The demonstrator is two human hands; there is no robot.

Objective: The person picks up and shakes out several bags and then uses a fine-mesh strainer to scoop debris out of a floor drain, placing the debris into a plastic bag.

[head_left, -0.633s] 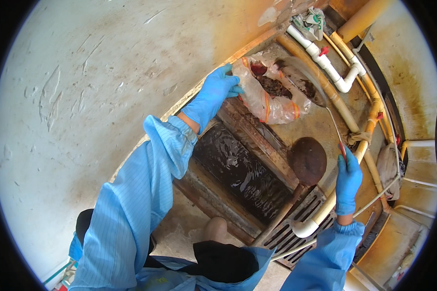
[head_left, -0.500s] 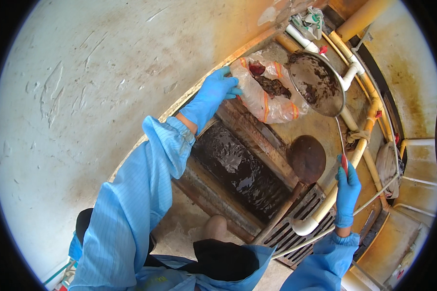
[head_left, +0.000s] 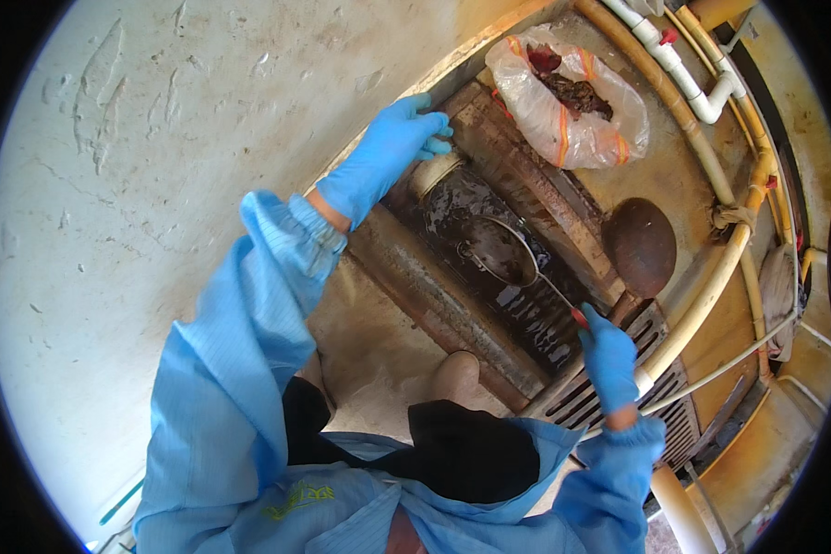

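Note:
My right hand [head_left: 609, 358], in a blue glove, is closed round the red handle of a round mesh strainer [head_left: 500, 251]. The strainer's bowl dips into dark water [head_left: 543, 323] in a narrow trough, and its thin metal rod slants up to my fist. My left hand [head_left: 392, 152], also gloved in blue, hovers at the trough's far end with fingers loosely apart and nothing in them. Just by its fingertips is a pale round pipe end [head_left: 434, 172]. A clear plastic bag [head_left: 623, 129] with orange-red stripes stands open beyond the trough, holding dark wet debris [head_left: 577, 94].
Right of the trough lies a rusty brown round pan [head_left: 643, 246] with a handle. A slotted metal grate [head_left: 683, 411] sits nearer me. Yellowed pipes [head_left: 716, 319] and a white pipe [head_left: 679, 69] run along the right. A scuffed wall [head_left: 157, 185] rises on the left.
The strainer has gone from beside the bag down into the trough water, my right hand moving with it. My left hand has left the bag's edge. The view has shifted.

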